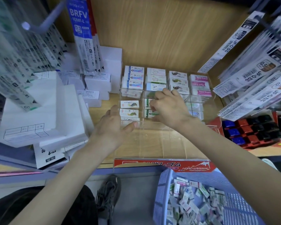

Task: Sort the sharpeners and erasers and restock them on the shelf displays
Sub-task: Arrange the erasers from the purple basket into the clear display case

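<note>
**Seating an eraser in the second column**

The right hand (169, 108) reached into the clear display tray (152, 143) on the wooden shelf (161, 38). Its fingers were curled down into the second column from the left and pinched a green-printed eraser (150, 113) there, though the fingertips were partly hidden. The left hand (115, 125) was released and spread, holding nothing. It lay at the tray's left front corner, with the thumb just beside the front eraser of the first column (129, 111).

The step looked like slotting that eraser in line with its matching neighbours. To do it well:

- Keep the label facing up and the same way round as the rows behind.
- Push it back until it touches the next piece, leaving no gap.
- Use the open left hand to steady the light tray so it does not slide.
- Check the print against the column before letting go, since the neighbouring designs look alike.

The front compartments were largely unfilled. Many loose erasers (193, 207) waited in the blue basket (162, 189) below the shelf, so much restocking probably remained.
</note>
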### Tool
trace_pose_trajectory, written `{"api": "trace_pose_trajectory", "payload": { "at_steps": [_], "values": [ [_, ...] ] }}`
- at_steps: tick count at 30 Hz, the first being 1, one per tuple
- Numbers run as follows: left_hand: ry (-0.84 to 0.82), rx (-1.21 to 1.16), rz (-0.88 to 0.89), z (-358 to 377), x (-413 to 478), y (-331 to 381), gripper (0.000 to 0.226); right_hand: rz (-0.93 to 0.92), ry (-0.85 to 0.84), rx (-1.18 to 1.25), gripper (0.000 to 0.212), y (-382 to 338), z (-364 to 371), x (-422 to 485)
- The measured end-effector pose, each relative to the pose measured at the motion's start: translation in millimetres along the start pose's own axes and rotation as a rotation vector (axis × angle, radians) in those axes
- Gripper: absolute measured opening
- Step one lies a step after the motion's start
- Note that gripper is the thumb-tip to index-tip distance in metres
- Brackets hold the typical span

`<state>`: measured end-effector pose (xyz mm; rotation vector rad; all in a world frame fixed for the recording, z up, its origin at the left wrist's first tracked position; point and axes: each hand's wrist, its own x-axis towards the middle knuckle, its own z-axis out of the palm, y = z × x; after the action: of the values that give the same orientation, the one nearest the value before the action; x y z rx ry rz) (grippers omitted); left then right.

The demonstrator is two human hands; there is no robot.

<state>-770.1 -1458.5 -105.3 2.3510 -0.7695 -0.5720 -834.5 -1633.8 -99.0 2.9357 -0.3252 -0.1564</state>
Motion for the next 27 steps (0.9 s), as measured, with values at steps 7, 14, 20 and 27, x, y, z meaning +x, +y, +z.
{"api": "trace_pose_trajectory", "payload": {
  "at_steps": [7, 14, 20, 27],
  "values": [
    [0.008, 0.01, -0.007, 1.8, 2.2, 0.7, 0.059, 0.008, 0.059, 0.018, 0.045, 6.3, 7.5, -3.9],
    [0.019, 0.028, -0.011, 4.7, 3.0, 0.6, 0.061, 0.041, 0.047, 0.037, 0.043, 4.3, 10.6, 0.1],
    [0.032, 0.053, -0.033, 6.3, 2.7, 3.3, 0.066, 0.012, 0.078, 0.044, 0.024, 8.4, 16.5, -2.0],
    [0.031, 0.05, -0.029, 5.2, 3.1, 4.4, 0.063, 0.117, 0.205, 0.135, 0.028, 9.7, 11.9, -6.8]
  ]
}}
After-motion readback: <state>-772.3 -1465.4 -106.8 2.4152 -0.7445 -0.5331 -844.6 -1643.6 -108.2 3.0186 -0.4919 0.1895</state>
